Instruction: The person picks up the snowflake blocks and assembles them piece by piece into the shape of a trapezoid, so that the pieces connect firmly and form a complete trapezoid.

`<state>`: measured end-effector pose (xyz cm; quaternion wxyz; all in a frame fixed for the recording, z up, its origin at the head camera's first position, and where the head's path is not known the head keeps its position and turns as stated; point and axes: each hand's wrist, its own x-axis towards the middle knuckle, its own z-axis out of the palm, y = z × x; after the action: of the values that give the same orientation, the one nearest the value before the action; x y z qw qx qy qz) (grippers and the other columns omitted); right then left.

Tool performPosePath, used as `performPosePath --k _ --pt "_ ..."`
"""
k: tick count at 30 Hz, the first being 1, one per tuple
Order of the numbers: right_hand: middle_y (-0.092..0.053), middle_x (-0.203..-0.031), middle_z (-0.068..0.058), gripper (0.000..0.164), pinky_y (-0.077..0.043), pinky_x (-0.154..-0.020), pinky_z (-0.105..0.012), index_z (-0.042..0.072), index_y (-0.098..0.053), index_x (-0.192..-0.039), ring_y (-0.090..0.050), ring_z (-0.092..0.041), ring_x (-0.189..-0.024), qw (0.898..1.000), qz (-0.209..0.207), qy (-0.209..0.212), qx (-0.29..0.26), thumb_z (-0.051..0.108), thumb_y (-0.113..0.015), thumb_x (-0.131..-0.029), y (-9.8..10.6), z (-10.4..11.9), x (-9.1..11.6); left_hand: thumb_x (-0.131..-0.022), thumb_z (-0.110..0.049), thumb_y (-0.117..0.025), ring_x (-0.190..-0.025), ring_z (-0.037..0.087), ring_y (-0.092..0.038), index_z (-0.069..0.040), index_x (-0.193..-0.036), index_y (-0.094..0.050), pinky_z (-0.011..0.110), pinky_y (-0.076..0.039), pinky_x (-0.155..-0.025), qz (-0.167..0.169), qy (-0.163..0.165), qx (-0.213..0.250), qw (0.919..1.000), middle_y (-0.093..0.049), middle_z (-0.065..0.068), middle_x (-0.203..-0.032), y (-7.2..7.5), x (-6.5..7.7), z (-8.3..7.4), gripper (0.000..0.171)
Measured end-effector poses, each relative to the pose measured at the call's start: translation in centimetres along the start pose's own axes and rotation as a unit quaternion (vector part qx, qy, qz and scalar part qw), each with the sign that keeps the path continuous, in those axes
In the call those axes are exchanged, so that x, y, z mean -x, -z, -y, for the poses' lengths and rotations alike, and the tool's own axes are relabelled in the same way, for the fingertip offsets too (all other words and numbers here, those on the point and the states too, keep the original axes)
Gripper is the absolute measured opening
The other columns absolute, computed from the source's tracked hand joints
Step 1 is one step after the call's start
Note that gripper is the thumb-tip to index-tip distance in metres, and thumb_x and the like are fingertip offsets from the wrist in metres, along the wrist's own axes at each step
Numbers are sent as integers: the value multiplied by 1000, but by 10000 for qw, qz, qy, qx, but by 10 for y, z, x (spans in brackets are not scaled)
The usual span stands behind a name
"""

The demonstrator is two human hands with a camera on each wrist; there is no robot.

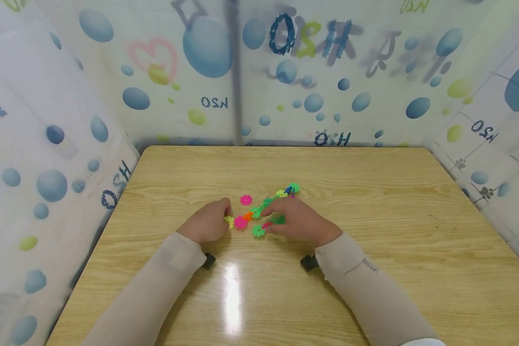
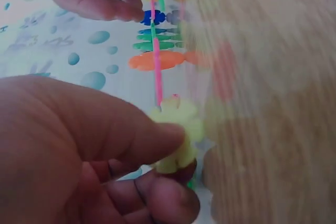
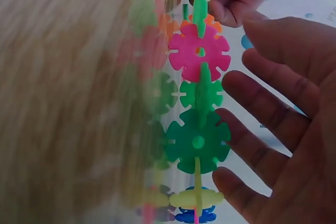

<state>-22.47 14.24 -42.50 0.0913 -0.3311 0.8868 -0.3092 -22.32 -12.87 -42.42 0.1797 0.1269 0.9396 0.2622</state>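
Interlocking plastic snowflake discs, joined edge to edge, make a colourful chain on the table. My left hand (image 1: pixel 207 220) pinches a yellow disc (image 2: pixel 178 129) at the chain's left end between thumb and fingers. Beside it come a pink disc (image 1: pixel 240 222) and an orange disc (image 1: pixel 248 216). My right hand (image 1: pixel 300 220) is by the chain's near row, its fingers loosely spread. In the right wrist view those fingers lie alongside a dark green disc (image 3: pixel 198 141) and a pink one; whether they touch cannot be told. The palm hides part of the chain in the head view.
A single pink disc (image 1: pixel 246 200) lies behind the chain, apparently apart from it. At the far end are a blue disc (image 1: pixel 288 191) and a green disc (image 1: pixel 294 187). The wooden table (image 1: pixel 372 192) meets patterned curtains at its back and sides.
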Motion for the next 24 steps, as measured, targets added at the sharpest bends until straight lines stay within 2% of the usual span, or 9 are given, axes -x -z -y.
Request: performPosePath --k 4,7,11,14,17,24 --pt "-74 -122 2 30 -55 -102 -38 12 -78 -123 -67 -17 -116 9990 265 40 347 17 -82 -93 -3 3 -1 -95 -1 -52 -78 23 -52 -8 -106 -53 34 -44 -67 -188 -153 299 9993 -58 9 -95 2 -1 5 13" --pt "-75 -120 2 29 -56 -102 -38 12 -79 -122 -68 -17 -114 9974 340 207 594 17 -83 -93 -5 4 -1 -95 -2 -52 -73 21 -47 -9 -103 -51 34 -40 -65 -265 -470 732 9959 -50 8 -88 2 -2 8 10" --pt "-75 -107 6 14 -57 -94 -34 14 -81 -106 -68 -12 -101 9969 347 250 654 17 -83 -93 -6 3 -2 -94 -2 -56 -71 20 -45 -9 -98 -50 32 -41 -64 -65 -1110 1380 9842 -46 5 -82 1 -3 6 10" --pt "-71 -97 10 5 -56 -85 -29 19 -78 -93 -63 -8 -90 9981 339 155 495 16 -82 -93 -6 2 -2 -94 -1 -59 -70 19 -46 -9 -96 -51 29 -41 -63 120 -1340 1679 9766 -47 4 -81 0 -1 2 12" --pt "-69 -94 13 10 -54 -82 -28 21 -76 -89 -61 -7 -87 9989 312 116 320 14 -81 -94 -5 0 -2 -93 -1 -59 -68 18 -46 -10 -95 -52 27 -40 -61 213 -1422 1734 9743 -48 3 -80 -1 1 -1 11" --pt "-73 -97 11 7 -56 -81 -27 20 -77 -96 -63 -6 -87 9997 198 -136 19 14 -76 -99 -4 0 -1 -93 1 -59 -72 17 -47 -10 -93 -53 27 -42 -64 355 -1644 1500 9743 -51 2 -81 -5 2 -7 12"
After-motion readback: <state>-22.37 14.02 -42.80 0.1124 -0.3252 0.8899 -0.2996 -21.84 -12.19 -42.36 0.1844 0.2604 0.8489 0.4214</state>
